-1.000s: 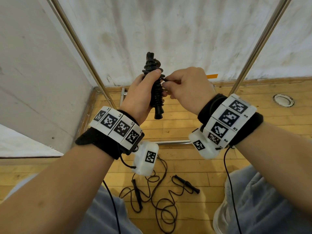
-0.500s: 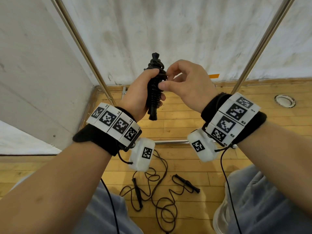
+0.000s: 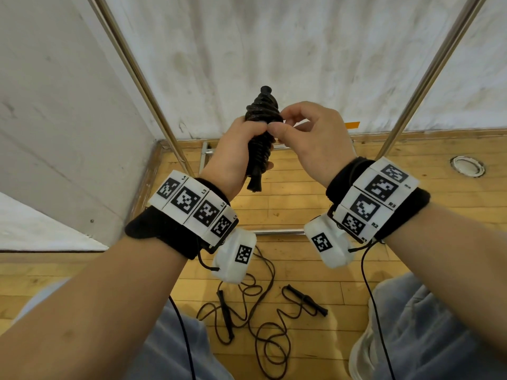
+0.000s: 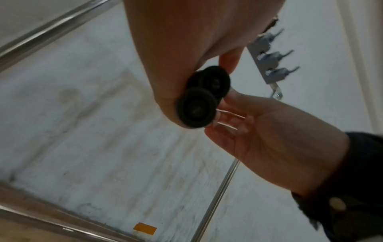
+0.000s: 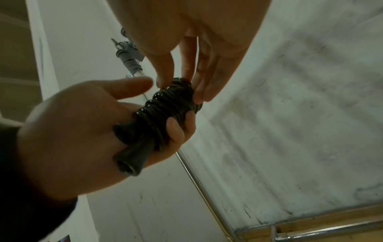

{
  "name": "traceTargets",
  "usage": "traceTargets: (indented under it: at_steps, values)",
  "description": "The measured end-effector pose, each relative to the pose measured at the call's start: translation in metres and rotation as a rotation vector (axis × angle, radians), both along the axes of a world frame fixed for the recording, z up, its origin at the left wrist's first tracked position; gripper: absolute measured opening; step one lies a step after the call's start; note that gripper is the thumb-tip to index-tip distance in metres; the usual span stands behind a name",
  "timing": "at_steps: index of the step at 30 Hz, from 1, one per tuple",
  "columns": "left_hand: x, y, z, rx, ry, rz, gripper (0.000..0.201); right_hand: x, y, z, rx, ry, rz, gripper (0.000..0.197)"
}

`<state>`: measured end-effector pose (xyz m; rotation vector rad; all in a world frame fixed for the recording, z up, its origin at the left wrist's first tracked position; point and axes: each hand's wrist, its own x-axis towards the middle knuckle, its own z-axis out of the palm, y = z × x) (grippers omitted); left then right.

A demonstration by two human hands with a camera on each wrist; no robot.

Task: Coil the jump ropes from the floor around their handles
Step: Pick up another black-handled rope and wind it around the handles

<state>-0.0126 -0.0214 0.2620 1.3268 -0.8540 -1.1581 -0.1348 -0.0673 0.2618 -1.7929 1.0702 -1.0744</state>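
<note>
A black jump rope [image 3: 262,138] is wound in tight coils round its two handles and stands upright at chest height. My left hand [image 3: 247,144] grips the bundle round its lower half. My right hand [image 3: 278,123] pinches the top coils between thumb and fingers [image 5: 199,91]. In the right wrist view the bundle [image 5: 163,113] shows one handle end poking from the left fist. The left wrist view shows both round handle caps [image 4: 196,109] end-on. A second black jump rope [image 3: 263,311] lies loose and tangled on the wooden floor between my knees, its handles [image 3: 306,298] apart.
Slanted metal poles [image 3: 142,86] [image 3: 433,69] and a floor bar [image 3: 277,231] frame the corner of white walls. A round floor socket [image 3: 466,166] sits at the right. My knees and a white shoe [image 3: 359,352] flank the loose rope.
My right hand moved from the side of the bundle up to its top coils. The bundle stayed in my left hand and tilted slightly.
</note>
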Motion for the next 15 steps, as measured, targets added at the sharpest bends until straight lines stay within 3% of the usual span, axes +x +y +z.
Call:
traceTargets:
  at_steps: [2,6,10,15]
  values:
    - [0.0016,0.0016,-0.0024,-0.037,-0.130,-0.036,0.059,0.0008,-0.0011,0.0002,0.016,0.004,-0.002,0.015]
    - [0.0025,0.0048,-0.0083,-0.168,-0.492,-0.029,0.030,0.0007,-0.0017,0.0001,0.011,0.007,-0.001,0.015]
    - [0.0048,0.0030,-0.0097,-0.233,-0.575,-0.005,0.036,-0.0012,-0.0063,0.0025,-0.155,0.087,0.008,0.015]
    - [0.0044,0.0040,-0.0108,-0.250,-0.714,-0.020,0.046,-0.0064,-0.0098,0.0073,-0.381,0.348,0.022,0.011]
